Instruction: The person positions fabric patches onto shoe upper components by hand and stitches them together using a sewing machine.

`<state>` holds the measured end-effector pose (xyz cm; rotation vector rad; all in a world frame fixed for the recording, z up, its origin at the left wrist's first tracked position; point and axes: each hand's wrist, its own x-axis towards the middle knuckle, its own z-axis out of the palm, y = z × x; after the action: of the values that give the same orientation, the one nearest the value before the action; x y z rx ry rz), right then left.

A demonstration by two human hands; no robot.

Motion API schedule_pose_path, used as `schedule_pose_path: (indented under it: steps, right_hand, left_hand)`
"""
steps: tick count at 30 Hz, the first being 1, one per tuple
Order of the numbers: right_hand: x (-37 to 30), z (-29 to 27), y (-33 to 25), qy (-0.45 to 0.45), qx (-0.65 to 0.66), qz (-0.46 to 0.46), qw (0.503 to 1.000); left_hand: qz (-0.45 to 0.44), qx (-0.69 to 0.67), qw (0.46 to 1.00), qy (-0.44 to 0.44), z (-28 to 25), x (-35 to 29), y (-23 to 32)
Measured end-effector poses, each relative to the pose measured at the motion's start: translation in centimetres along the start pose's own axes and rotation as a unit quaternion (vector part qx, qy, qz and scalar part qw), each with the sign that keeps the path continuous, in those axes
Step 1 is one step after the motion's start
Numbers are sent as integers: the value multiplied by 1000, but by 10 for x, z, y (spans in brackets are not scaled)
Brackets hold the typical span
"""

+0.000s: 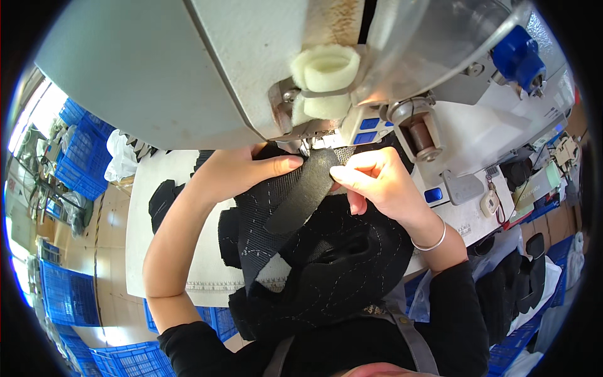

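My left hand [235,174] lies at the left of the sewing machine's needle area [306,148], its thumb stretched out flat on black mesh fabric [260,213]. The machine head hides most of its other fingers. On the mesh rests a dark grey strip [300,200] with a rounded end, running up under the presser foot. My right hand [383,182] pinches this strip's right edge between thumb and forefinger, close to the foot. Below, a bulky black fabric piece [339,273] with light stitch lines hangs over the table's front edge.
The grey sewing machine head [157,69] looms over both hands. A brown thread bobbin [422,137] and a blue knob [518,60] sit at its right. Black pieces [164,204] lie on the white table [147,251]. Blue crates [69,292] stand left; black cut pieces [509,283] lie right.
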<state>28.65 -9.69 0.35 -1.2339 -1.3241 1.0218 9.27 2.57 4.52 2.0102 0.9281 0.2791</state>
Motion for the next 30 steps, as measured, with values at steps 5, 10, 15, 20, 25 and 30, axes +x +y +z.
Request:
schedule_pose_path:
  steps: [5,10,15,20,25,30]
  right_hand:
    - [-1,1,5,-7,14,-12,1000]
    - [-3,4,3,-6,25,-11,1000]
    - [-4,-3,10,-12,10,-8,1000]
    - [-4,11,9,-6,31,-19,999]
    - [-5,3,13,12,31,-21,999]
    - [-4,12,13,-16,41,-34,998]
  left_hand:
    - [44,-157,986,-35,-21,-22,-21]
    - [-32,-124,990,-52,-59,-76,-34]
    - [271,242,909,203,-26,-111,-27]
    - [203,527,791,234,18,-134,-28]
    - [262,419,855,160,22,-130,-2]
    - [412,482,710,306,68,-68,-17]
